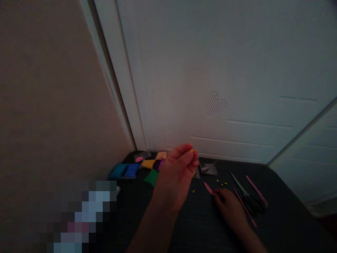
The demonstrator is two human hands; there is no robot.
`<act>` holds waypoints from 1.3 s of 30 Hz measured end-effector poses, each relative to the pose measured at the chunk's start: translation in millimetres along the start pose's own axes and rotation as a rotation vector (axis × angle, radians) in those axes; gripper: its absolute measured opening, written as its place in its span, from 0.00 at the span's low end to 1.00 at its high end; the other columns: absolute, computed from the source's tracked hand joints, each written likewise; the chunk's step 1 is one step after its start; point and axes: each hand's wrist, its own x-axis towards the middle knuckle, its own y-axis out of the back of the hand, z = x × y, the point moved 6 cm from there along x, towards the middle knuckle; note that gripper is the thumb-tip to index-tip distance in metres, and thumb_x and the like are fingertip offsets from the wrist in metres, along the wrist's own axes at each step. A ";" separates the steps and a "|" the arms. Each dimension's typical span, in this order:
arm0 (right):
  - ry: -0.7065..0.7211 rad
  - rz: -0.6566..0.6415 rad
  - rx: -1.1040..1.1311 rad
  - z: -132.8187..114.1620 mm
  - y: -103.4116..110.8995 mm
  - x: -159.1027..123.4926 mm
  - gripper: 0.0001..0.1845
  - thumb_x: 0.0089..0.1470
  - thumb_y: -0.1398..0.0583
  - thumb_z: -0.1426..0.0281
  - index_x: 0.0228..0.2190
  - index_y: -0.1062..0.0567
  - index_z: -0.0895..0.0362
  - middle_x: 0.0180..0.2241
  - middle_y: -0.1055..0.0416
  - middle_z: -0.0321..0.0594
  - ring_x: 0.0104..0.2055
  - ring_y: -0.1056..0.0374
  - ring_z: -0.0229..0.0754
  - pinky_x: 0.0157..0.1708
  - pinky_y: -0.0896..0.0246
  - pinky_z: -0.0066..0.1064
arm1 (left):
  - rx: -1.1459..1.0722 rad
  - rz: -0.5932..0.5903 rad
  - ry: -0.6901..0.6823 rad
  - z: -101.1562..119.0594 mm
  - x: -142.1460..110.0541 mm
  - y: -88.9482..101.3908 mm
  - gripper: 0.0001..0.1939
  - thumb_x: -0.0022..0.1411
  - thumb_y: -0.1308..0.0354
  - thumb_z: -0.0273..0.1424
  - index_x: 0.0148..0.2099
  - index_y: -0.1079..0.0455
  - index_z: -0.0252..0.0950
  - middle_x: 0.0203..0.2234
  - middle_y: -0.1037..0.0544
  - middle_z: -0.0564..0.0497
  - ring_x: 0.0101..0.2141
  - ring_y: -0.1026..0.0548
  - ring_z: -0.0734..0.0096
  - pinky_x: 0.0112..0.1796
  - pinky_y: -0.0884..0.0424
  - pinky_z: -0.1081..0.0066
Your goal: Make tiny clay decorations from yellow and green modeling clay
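My left hand (179, 172) is raised above the dark table, its fingertips pinched round a small yellow piece of clay (192, 150), of which only a speck shows. Low on the table lies my right hand (229, 207), with thumb and fingers closed on a pink plastic modelling knife (207, 188); its blade points away to the upper left. Just beyond that hand are several tiny yellow bits (222, 184). Another yellow bit (193, 191) rests nearer the left wrist.
Scissors (243, 189) and two slim pink tools (256, 189) (244, 207) lie at the right. Packets of blue (131, 171), green (152, 177) and orange-yellow (148, 164) clay sit at the back left. Behind the table (195, 225) stands a white panel (171, 70).
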 end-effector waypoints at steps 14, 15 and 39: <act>-0.015 0.009 0.011 -3.1 3.7 -2.0 0.14 0.51 0.52 0.66 0.33 0.29 0.53 0.34 0.30 0.38 0.39 0.37 0.40 0.39 0.46 0.29 | 0.092 -0.089 -0.022 8.8 -13.3 -13.7 0.08 0.55 0.49 0.21 0.35 0.29 0.32 0.26 0.26 0.51 0.31 0.29 0.78 0.34 0.32 0.79; -0.015 0.008 0.011 -3.6 4.0 -1.9 0.14 0.51 0.52 0.66 0.33 0.29 0.53 0.34 0.30 0.37 0.39 0.37 0.40 0.39 0.46 0.29 | 0.068 -0.096 -0.012 9.1 -13.4 -14.7 0.08 0.55 0.49 0.22 0.35 0.29 0.32 0.26 0.26 0.51 0.30 0.29 0.79 0.34 0.32 0.79; -0.031 0.004 0.001 -5.4 5.8 -1.0 0.15 0.51 0.52 0.66 0.33 0.28 0.55 0.34 0.30 0.39 0.39 0.36 0.40 0.39 0.46 0.30 | 0.086 -0.084 -0.043 10.4 -13.5 -15.8 0.07 0.51 0.44 0.20 0.32 0.28 0.33 0.25 0.24 0.52 0.30 0.27 0.78 0.34 0.31 0.81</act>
